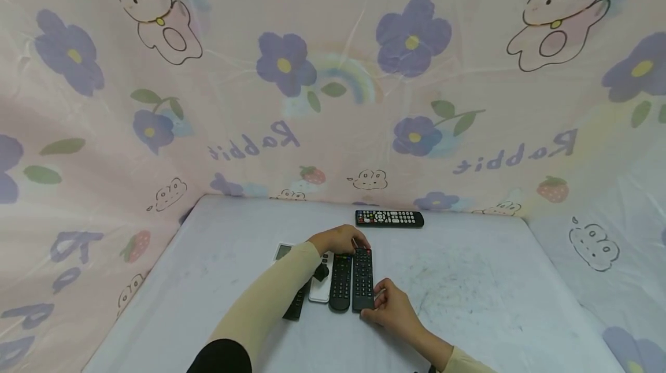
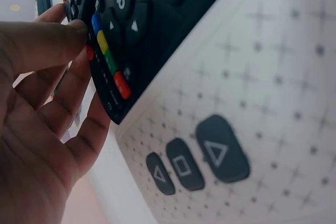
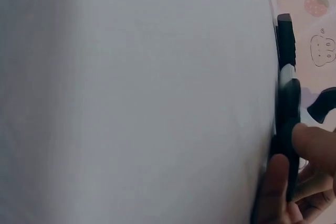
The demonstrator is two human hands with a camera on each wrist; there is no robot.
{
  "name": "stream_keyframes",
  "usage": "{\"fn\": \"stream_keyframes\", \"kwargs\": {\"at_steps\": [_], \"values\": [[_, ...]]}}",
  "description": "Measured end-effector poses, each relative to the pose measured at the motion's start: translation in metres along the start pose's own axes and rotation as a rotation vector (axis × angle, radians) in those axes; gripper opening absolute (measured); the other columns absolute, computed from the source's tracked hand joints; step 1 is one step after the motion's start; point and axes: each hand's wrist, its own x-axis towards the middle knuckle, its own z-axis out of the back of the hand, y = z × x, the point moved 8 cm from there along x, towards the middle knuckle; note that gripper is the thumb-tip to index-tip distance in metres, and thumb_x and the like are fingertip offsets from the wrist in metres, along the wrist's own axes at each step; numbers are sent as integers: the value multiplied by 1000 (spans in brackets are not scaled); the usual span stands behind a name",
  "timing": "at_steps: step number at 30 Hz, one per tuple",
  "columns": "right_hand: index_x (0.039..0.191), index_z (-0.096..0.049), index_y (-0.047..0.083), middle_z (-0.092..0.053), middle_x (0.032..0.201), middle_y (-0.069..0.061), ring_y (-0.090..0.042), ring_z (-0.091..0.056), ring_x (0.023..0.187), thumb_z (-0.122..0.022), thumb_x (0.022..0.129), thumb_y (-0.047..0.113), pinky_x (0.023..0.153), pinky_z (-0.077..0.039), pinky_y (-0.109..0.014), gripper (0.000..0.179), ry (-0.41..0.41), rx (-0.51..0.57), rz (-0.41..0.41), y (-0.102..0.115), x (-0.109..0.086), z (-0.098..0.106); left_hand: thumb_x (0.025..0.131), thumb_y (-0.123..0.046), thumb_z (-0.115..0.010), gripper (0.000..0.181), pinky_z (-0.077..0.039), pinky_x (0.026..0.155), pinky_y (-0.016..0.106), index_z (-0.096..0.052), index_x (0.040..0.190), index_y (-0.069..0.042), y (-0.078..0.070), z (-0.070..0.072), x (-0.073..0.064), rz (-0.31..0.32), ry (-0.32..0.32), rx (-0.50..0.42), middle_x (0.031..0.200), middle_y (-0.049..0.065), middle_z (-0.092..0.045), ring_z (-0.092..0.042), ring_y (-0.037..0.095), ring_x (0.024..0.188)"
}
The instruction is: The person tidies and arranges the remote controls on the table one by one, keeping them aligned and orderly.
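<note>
A black remote control (image 1: 363, 280) lies lengthwise at the right end of a row of remotes. My left hand (image 1: 340, 239) reaches across the row and pinches its far end between thumb and fingers. At its near end my right hand (image 1: 393, 309) grips it, thumb at the bottom edge and fingers along the right side. Close on its left lies a second black remote (image 1: 340, 286) with coloured buttons (image 2: 111, 59), the left fingers touching its end. Beside that sits a white remote (image 1: 319, 290), partly hidden by the left wrist.
Farther left, a black remote (image 1: 295, 306) and a white remote with a small screen (image 1: 283, 250) show from under the left sleeve. Another black remote (image 1: 389, 218) lies crosswise near the back edge of the white table (image 1: 468, 280). A patterned curtain (image 1: 333, 130) hangs behind.
</note>
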Motion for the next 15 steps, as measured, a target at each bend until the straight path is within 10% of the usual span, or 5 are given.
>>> {"fn": "stream_keyframes", "kwargs": {"at_steps": [7, 15], "values": [[108, -52, 1, -59, 93, -9, -14, -58, 73, -81, 71, 11, 56, -51, -24, 48, 47, 33, -61, 1, 0, 10, 90, -8, -64, 29, -52, 87, 25, -68, 119, -14, 6, 13, -4, 11, -113, -17, 109, -1, -69, -64, 13, 102], [113, -60, 3, -65, 104, -11, -15, -62, 87, -77, 77, 11, 71, -52, -22, 40, 37, 22, 17, 0, 16, 42, 89, -13, -67, 41, -54, 86, 35, -59, 129, -6, 27, 38, -16, 47, -355, -242, 115, 9, -67, -65, 25, 106]]}}
